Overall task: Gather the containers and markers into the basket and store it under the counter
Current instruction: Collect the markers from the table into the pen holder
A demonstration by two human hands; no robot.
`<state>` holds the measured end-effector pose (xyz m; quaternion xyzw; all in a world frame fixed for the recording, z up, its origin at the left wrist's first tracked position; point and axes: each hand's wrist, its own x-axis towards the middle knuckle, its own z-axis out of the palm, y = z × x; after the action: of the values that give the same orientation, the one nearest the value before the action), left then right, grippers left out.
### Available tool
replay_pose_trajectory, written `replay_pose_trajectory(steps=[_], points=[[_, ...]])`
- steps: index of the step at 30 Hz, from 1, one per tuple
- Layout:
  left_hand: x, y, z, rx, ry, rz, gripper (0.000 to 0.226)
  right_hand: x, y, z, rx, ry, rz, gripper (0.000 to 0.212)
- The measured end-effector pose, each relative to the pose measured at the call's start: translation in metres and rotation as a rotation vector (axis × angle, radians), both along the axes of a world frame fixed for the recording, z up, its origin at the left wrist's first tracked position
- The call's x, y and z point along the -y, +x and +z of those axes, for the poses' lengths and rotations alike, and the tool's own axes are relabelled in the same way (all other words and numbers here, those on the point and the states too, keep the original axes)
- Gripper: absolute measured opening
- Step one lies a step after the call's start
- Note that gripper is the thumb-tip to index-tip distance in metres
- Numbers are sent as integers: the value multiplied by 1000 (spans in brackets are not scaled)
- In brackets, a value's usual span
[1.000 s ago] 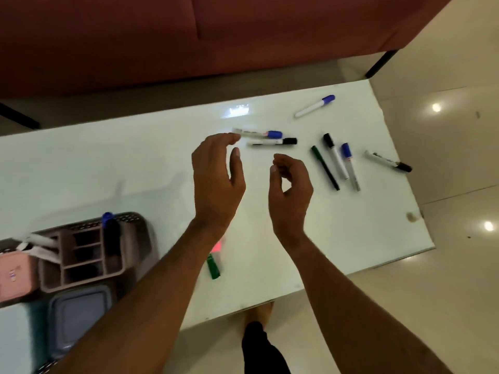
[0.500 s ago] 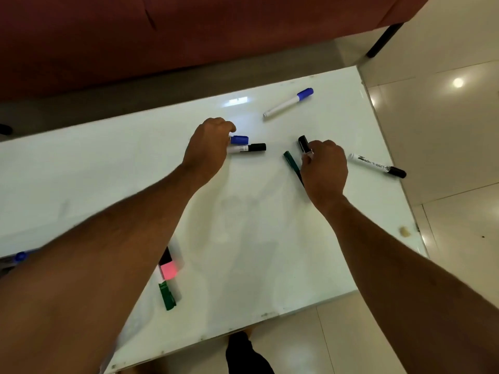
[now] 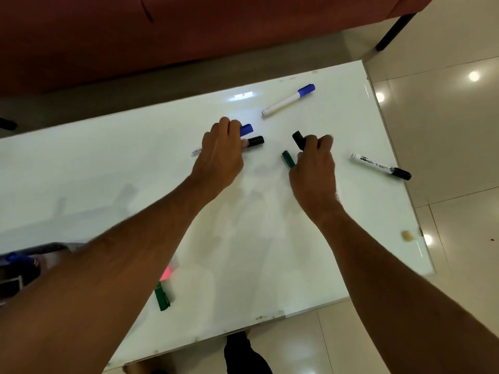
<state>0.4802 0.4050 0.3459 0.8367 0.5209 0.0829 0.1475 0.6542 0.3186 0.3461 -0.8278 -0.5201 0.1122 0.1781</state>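
- Left hand point(image 3: 220, 152), mid-frame, is closed over two markers: blue cap point(image 3: 247, 129) and black cap point(image 3: 256, 141) stick out.
- Right hand point(image 3: 313, 168) grips a black marker point(image 3: 298, 139); a green marker point(image 3: 288, 159) touches it.
- Loose on the tabletop point(image 3: 94, 171): blue-capped marker point(image 3: 289, 99) upper centre, black-capped marker point(image 3: 380, 166) at right.
- Basket point(image 3: 40, 249) at left edge.

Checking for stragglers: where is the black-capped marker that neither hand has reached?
In the head view, the black-capped marker lies alone on the white table near its right edge, just right of the right hand.
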Motion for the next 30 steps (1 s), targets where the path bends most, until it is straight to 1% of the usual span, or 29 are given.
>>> replay_pose_trajectory(steps=[1, 2, 3, 5, 6, 7, 9, 12, 14, 16, 19, 20, 21, 24, 26, 30], points=[[3, 2, -3, -14, -9, -13, 28, 3, -2, -4, 41, -29, 29, 13], [5, 3, -7, -50, -32, -38, 32, 7, -3, -7, 85, -69, 46, 16], [7, 4, -9, -83, -43, -62, 31, 10, -5, -9, 118, -120, 62, 20], [9, 4, -12, -126, -48, -77, 20, 15, -9, -10, 158, -217, 89, 21], [10, 4, -13, -127, -50, -70, 20, 17, -11, -10, 167, -253, 98, 24], [12, 4, -13, -123, -51, -60, 21, 19, -12, -10, 158, -263, 98, 27], [15, 1, -12, -92, -53, -33, 14, 22, -14, -10, 101, -253, 74, 28], [26, -9, -8, 19, -54, 44, 11, 26, -22, -10, -22, -182, 17, 21], [34, -17, 2, 152, -58, 118, 11, 25, -30, -6, -122, -132, -14, 15], [42, -28, 16, 265, -107, 234, 15, 22, -45, 2, -284, -84, -62, 13], [49, -49, 38, 434, -175, 410, 25, 14, -73, 25, -689, 36, -193, 12], [51, -58, 45, 510, -171, 451, 28, 12, -84, 34, -806, 83, -211, 11], [54, -64, 52, 589, -161, 483, 30, 12, -94, 43, -882, 130, -207, 11], [69, -105, 77, 805, -73, 577, 29, 13, -143, 70, -1071, 273, -144, 15], [82, -138, 96, 898, 9, 634, 28, 18, -182, 89, -1171, 333, -128, 17], [113, -208, 130, 1042, 154, 692, 25, 39, -263, 121, -1268, 420, -94, 17]])
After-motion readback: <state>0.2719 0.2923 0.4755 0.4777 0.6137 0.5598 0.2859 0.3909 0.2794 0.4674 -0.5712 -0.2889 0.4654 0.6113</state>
